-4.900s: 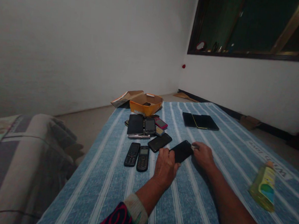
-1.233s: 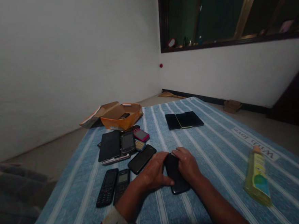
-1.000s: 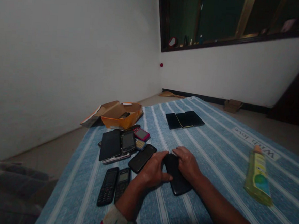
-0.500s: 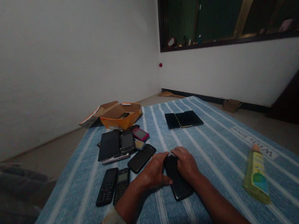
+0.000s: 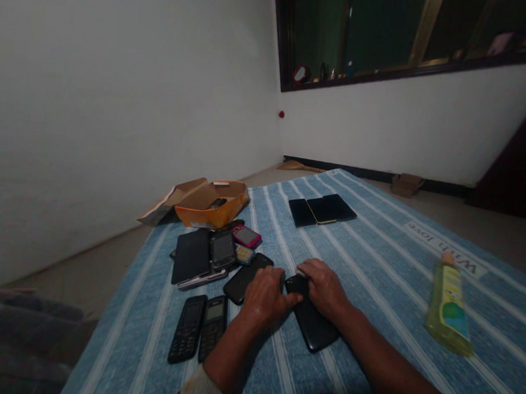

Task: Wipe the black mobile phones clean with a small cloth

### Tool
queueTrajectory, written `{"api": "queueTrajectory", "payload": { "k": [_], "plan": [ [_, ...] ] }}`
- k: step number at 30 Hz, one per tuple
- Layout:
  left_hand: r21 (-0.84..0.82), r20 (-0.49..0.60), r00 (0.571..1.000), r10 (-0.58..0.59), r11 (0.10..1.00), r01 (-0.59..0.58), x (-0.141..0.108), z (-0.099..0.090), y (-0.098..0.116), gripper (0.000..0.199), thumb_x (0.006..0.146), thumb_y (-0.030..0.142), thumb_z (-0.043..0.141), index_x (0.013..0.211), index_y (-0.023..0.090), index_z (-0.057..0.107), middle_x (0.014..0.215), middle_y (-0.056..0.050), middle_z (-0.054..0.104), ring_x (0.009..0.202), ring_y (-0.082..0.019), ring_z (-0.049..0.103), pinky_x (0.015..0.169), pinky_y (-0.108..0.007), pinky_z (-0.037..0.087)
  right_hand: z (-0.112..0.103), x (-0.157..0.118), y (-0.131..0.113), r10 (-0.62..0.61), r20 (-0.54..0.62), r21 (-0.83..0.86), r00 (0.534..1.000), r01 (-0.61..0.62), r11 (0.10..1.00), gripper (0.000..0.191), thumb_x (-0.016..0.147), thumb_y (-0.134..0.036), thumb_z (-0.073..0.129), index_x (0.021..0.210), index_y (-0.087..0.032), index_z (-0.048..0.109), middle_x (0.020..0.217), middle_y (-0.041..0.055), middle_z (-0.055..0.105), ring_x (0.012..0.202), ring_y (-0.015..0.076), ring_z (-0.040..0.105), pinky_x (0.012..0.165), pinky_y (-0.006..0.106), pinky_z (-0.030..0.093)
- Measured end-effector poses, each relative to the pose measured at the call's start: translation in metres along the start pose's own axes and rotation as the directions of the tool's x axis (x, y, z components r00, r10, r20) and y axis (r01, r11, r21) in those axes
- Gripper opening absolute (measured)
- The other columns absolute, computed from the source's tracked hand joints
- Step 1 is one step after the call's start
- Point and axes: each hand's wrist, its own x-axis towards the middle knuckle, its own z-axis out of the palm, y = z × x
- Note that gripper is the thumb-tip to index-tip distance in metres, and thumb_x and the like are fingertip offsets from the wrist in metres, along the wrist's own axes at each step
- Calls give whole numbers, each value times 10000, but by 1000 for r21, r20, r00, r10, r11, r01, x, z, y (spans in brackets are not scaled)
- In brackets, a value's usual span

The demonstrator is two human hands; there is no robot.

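A large black phone (image 5: 315,323) lies on the striped blue cloth (image 5: 281,252), tilted toward the right. My right hand (image 5: 324,285) rests over its upper right edge, fingers bent around the top corner. My left hand (image 5: 267,296) is at its left side, thumb touching the phone's upper left part, fingers curled beside it. Another black phone (image 5: 239,282) lies partly behind my left hand. Two keypad phones (image 5: 187,330) stand side by side left of my left wrist. Whether my left fingers grip anything is hidden.
A pile with a black tablet-like item (image 5: 191,255) and a pink phone (image 5: 246,236) lies left. Behind it is an open orange box (image 5: 217,209). Dark flat devices (image 5: 323,210) lie farther back. A yellow-green bottle (image 5: 450,309) lies at the right.
My left hand has shifted a little left, its fingers moving off the top of the large phone toward the phone beside it. My right hand has barely moved.
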Motion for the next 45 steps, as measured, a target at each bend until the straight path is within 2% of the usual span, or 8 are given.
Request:
{"api": "queueTrajectory", "payload": {
  "k": [6,12,19,29,35,37,40,45],
  "plan": [
    [34,37,998,-58,998,57,2,0,1,315,762,469,690,880,178,690,939,-96,683,937,-273,650,740,-322,440,0,1,-1,-4,-20,76,1000,5,997,510,669,63,416,1016,-180,700,986,73,671,972,189,590,882,301,472],
    [-4,35,993,-108,994,109,2,3,2,279,739,438,717,860,190,684,935,-81,710,918,-262,673,689,-300,418,2,0,-2,-6,-50,149,999,13,989,525,665,61,408,1027,-187,697,993,66,675,969,181,605,875,295,484],
    [-150,29,982,-189,970,191,6,12,0,234,685,315,765,824,174,641,779,-37,706,773,-216,670,590,-263,359,3,-1,-6,-13,-43,142,999,19,990,492,688,50,413,1027,-171,693,972,76,675,944,187,605,854,296,486],
    [22,65,979,-193,981,192,-1,4,9,272,780,425,632,880,177,680,917,-114,732,917,-284,687,645,-302,405,4,-2,-8,-9,-46,104,999,14,994,491,681,41,415,1008,-194,696,980,63,678,961,187,602,879,299,478],
    [-107,20,973,-231,967,232,4,10,4,176,729,337,697,762,177,634,771,-63,695,799,-248,668,618,-294,375,6,-2,-9,-2,-78,107,997,10,994,479,681,32,415,1002,-194,691,960,62,673,943,191,602,860,293,476],
    [-311,3,965,-263,917,250,7,14,0,181,671,247,732,639,192,563,635,-4,622,697,-197,625,583,-273,341,6,-2,-9,2,-84,109,996,8,994,474,677,26,412,992,-192,690,946,63,670,939,194,599,852,294,476],
    [-639,44,949,-312,721,266,10,17,-4,274,627,146,720,545,199,463,497,49,504,532,-129,525,523,-247,305,5,-2,-11,4,-81,106,997,5,994,469,671,22,400,975,-186,690,926,67,666,918,196,598,825,293,478],
    [-789,169,934,-314,525,319,7,13,-2,223,692,232,674,578,191,487,427,63,478,380,-78,418,430,-211,297,5,-2,-8,-18,-98,112,995,29,993,480,682,21,398,1005,-176,693,942,75,673,920,198,604,846,298,483]
  ]
}}
